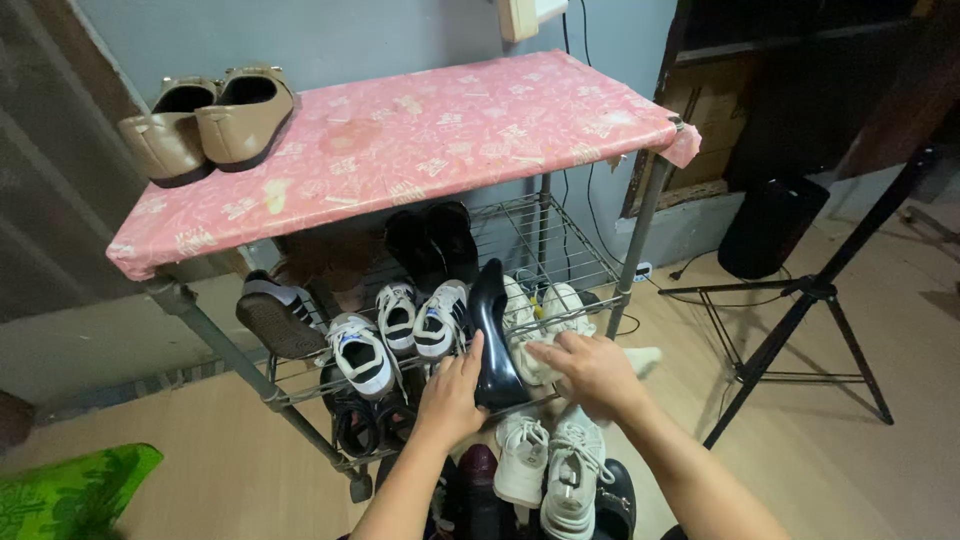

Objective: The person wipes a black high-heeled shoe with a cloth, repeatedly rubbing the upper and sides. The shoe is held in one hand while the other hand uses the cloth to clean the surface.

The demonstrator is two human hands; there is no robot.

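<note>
My left hand [452, 393] grips a glossy black high-heeled shoe [491, 330], held upright at the front of a wire shoe rack [560, 235]. Just to its right, my right hand [590, 368] rests on a white sneaker [522, 325] on the middle wire shelf. Left of the black shoe, white sneakers with dark stripes [400, 325] sit on that same shelf. Behind them stand black shoes [432, 240].
The rack's top has a pink patterned cover [420, 130] carrying a pair of beige flats [210, 118]. White sneakers [550, 465] and dark shoes lie on the floor below. A black tripod [815, 290] and a dark bin [770, 225] stand at right. A green cloth [70, 490] lies at left.
</note>
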